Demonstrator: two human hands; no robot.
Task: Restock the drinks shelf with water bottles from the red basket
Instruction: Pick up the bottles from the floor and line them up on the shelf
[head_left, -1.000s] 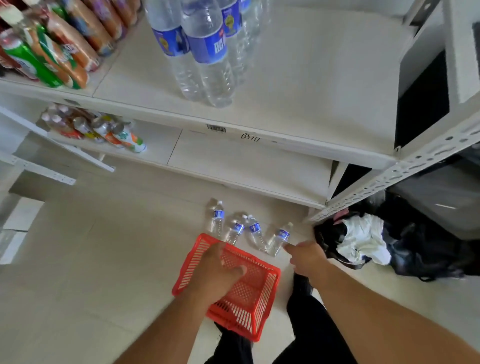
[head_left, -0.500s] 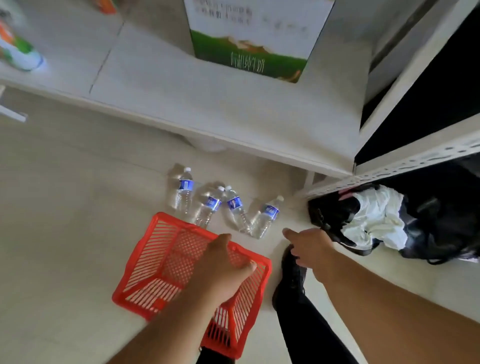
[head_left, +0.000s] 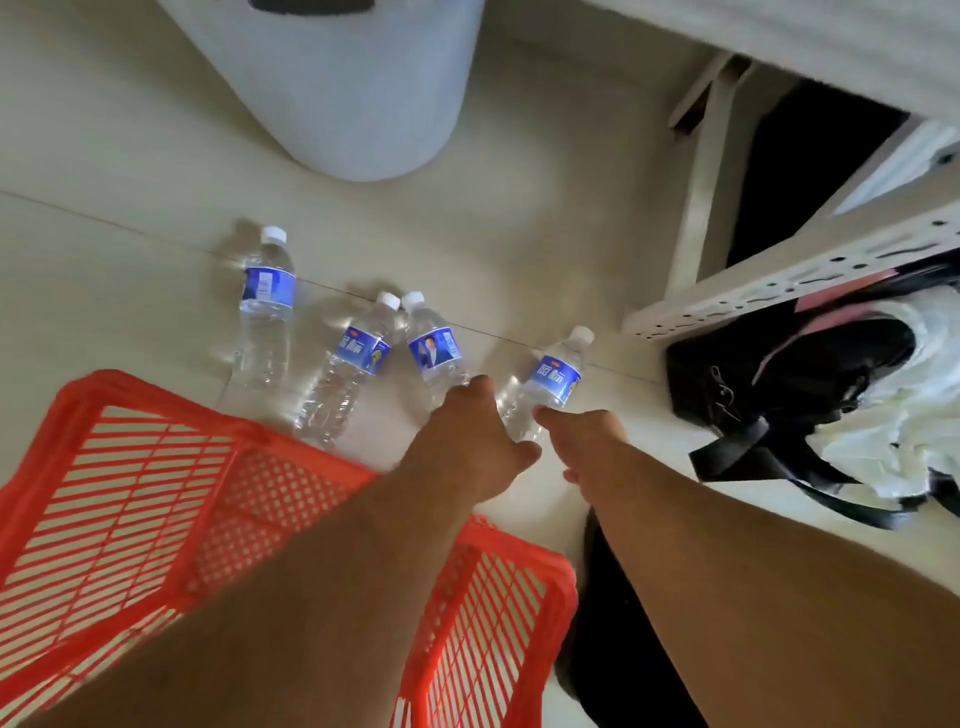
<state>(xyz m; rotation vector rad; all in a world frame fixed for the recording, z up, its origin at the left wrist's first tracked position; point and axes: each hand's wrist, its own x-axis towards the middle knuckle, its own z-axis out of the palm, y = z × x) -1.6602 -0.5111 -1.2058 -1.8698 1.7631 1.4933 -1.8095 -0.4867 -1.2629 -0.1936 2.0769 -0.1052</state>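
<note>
A red basket fills the lower left of the frame on the floor; no bottles show in the part of it that both forearms leave uncovered. Above it, four clear water bottles with blue labels and white caps lie on the floor. At centre the left hand curls over the base of the third bottle. The right hand touches the fourth bottle; whether it grips, I cannot tell. A black bag sits at the right.

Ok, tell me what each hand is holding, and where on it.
Cannot tell. Both the left hand and right hand are at the base of a floor bottle, their fingers hidden.
</note>
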